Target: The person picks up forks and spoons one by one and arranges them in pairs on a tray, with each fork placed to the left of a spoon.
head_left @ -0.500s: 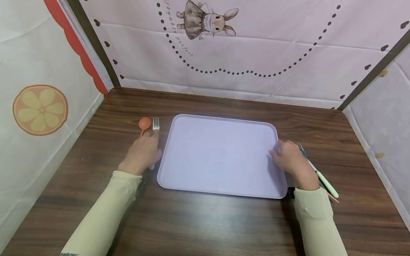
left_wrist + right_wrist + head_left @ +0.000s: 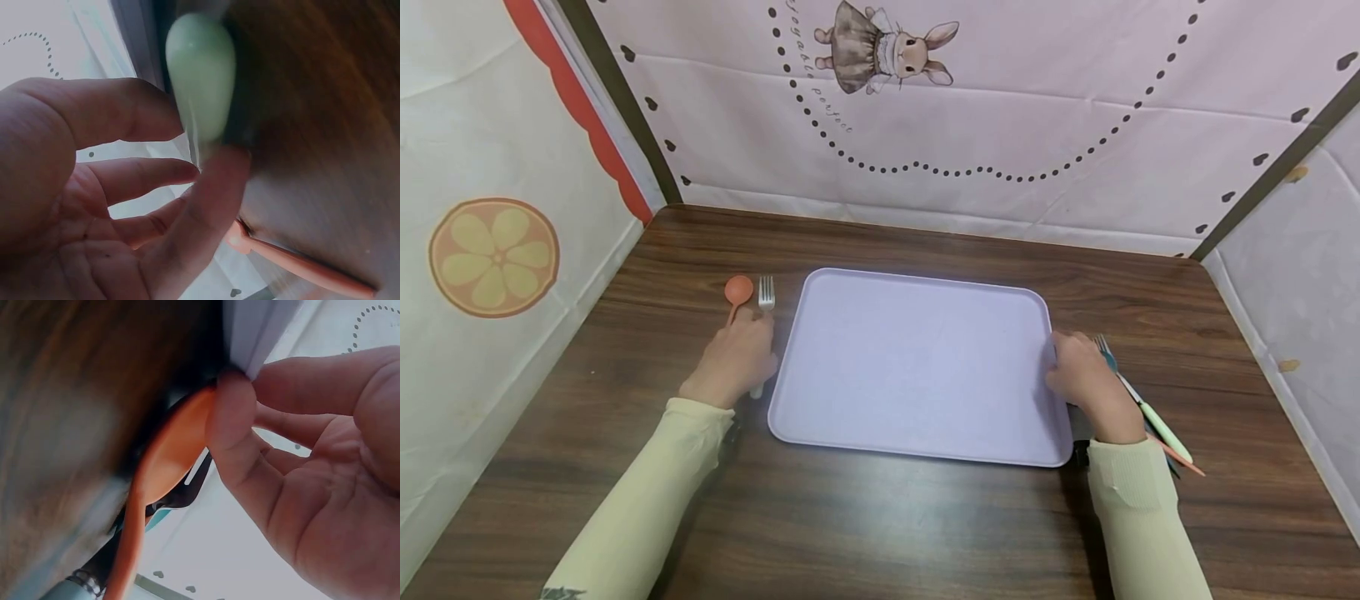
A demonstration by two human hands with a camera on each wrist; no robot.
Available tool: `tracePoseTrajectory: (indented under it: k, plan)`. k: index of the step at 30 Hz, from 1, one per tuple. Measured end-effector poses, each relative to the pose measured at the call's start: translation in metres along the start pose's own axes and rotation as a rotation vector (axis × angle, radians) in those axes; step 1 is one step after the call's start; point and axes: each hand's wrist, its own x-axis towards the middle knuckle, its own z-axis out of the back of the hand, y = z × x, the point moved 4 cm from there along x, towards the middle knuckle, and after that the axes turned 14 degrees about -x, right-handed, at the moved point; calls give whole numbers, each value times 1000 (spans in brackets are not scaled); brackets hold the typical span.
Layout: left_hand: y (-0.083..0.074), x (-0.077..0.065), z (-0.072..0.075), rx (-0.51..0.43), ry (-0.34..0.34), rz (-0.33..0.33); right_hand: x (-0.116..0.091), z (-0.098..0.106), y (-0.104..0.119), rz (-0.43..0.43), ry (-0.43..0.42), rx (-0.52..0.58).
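The lavender tray (image 2: pixel 917 367) lies flat in the middle of the wooden table (image 2: pixel 925 517), bare, with a low raised rim and rounded corners, long side towards the person.

Just left of it, an orange spoon (image 2: pixel 737 292) and a fork with a pale green handle (image 2: pixel 765 293) lie side by side, heads pointing away. The left hand (image 2: pixel 733 358) sits right over their handles. From the left wrist view the fingers (image 2: pixel 137 172) are loosely spread and the thumb presses against the butt of that green handle (image 2: pixel 201 81), with the orange spoon's handle (image 2: pixel 300 262) running close beneath: touching, not yet pinching.

Over on the right, the right hand (image 2: pixel 1086 375) rests at the tray's right rim. Its thumb (image 2: pixel 234 425) pushes on the bowl of a second orange spoon (image 2: pixel 165 462) tucked against the tray edge, other fingers relaxed and apart. Beside it lie a green-handled fork (image 2: pixel 1138 400) and a teal utensil (image 2: pixel 1108 360), bunched and partly crossed.

The risk, I'd say, lies in those bunches. A thumb alone can skid a smooth handle along the wood or wedge it under the rim. On the right, lifting one piece could drag its crossed neighbours or nudge the tray askew.
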Motion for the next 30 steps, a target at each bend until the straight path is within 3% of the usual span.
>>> tracePoseTrajectory:
  k: [9,17,30]
  plan:
    - [-1,2,-2,20,1,-17,1,-2,-3,-19,16,6]
    - [-2,1,0,2,-6,24,2,-3,-5,-17,12,-1]
    - [-5,0,0,-2,-2,36,2,-3,-5,-33,43,5]
